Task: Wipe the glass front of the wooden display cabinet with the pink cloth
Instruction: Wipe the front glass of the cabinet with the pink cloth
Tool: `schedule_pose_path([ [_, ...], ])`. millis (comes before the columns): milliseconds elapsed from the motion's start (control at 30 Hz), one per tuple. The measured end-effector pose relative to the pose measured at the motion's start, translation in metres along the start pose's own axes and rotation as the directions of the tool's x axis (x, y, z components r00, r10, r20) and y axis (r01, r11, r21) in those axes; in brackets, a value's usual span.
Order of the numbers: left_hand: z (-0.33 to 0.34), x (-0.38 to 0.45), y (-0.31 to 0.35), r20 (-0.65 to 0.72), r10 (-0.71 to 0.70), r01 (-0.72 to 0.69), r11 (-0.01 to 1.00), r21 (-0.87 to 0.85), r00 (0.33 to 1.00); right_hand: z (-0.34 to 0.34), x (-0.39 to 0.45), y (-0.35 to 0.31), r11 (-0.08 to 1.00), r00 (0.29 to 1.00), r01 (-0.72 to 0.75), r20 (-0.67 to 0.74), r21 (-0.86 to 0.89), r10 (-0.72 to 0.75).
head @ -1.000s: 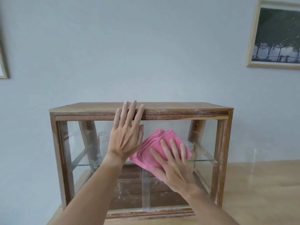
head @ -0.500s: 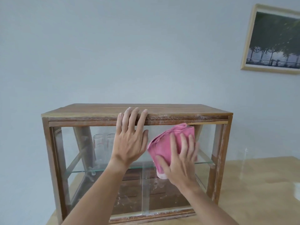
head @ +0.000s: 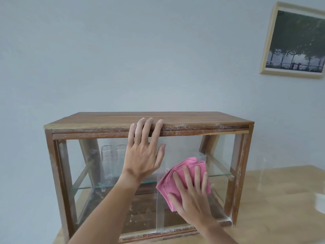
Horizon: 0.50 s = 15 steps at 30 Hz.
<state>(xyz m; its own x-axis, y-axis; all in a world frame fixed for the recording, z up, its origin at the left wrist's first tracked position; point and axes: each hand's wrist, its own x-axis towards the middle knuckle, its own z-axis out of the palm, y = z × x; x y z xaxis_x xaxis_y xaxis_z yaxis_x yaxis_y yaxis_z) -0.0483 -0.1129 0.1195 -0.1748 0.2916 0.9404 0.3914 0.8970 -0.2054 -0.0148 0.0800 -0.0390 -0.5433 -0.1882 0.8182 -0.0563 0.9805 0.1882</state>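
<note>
The pink cloth (head: 182,176) is folded into a thick pad with layered edges fanned toward ten o'clock, its long axis running from five to eleven. The right hand (head: 191,196) presses it flat — fingers straight and spread — against the glass front (head: 184,150) of the cabinet (head: 112,120). The left hand (head: 144,152) rests open against the top edge, fingers extended.

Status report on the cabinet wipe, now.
Left hand flat, bracing cabinet top. Right hand pressing pink cloth flat against glass front, right of centre. Nothing in the way.
</note>
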Motion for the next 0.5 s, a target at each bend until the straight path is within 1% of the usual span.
schedule_pose_path([
  [33, -0.001, 0.0, 0.0, 0.003, 0.001, -0.001, 1.0, -0.001, 1.0, 0.003, -0.012, 0.004, 0.994, 0.994, -0.109, 0.033, 0.008, 0.109],
  [67, -0.001, 0.0, 0.0, 0.005, 0.002, -0.002, 1.0, -0.001, 1.0, 0.006, -0.019, 0.009, 0.969, 0.969, -0.243, 0.052, 0.036, 0.241],
  [133, -0.001, -0.001, 0.0, 0.008, -0.002, 0.002, 1.0, -0.011, 1.0, 0.003, -0.015, 0.017, 0.857, 0.871, -0.491, 0.066, 0.157, 0.487],
  [167, -0.001, 0.001, 0.001, 0.003, -0.005, 0.005, 1.0, -0.017, 1.0, -0.001, -0.003, 0.021, 0.801, 0.827, -0.557, 0.061, 0.22, 0.558],
  [200, -0.001, 0.001, 0.002, 0.0, -0.017, 0.017, 1.0, -0.023, 1.0, -0.008, 0.012, 0.024, 0.771, 0.805, -0.58, 0.042, 0.263, 0.592],
  [233, -0.001, 0.002, 0.004, -0.002, -0.035, 0.035, 0.999, -0.033, 0.999, -0.014, 0.029, 0.026, 0.77, 0.805, -0.569, 0.007, 0.287, 0.593],
  [267, 0.0, 0.002, 0.006, -0.006, -0.056, 0.056, 0.997, -0.051, 0.998, -0.02, 0.044, 0.026, 0.794, 0.824, -0.533, -0.035, 0.293, 0.566],
  [367, 0.003, 0.002, 0.015, -0.018, -0.139, 0.136, 0.985, -0.104, 0.99, -0.033, 0.077, 0.018, 0.897, 0.902, -0.378, -0.127, 0.229, 0.412],
  [433, 0.005, 0.003, 0.018, -0.025, -0.174, 0.17, 0.98, -0.105, 0.984, -0.034, 0.081, 0.008, 0.944, 0.945, -0.279, -0.125, 0.176, 0.303],
  [500, 0.006, 0.003, 0.019, -0.037, -0.187, 0.182, 0.978, -0.097, 0.982, -0.029, 0.071, 0.0, 0.987, 0.986, -0.128, -0.097, 0.098, 0.137],
])
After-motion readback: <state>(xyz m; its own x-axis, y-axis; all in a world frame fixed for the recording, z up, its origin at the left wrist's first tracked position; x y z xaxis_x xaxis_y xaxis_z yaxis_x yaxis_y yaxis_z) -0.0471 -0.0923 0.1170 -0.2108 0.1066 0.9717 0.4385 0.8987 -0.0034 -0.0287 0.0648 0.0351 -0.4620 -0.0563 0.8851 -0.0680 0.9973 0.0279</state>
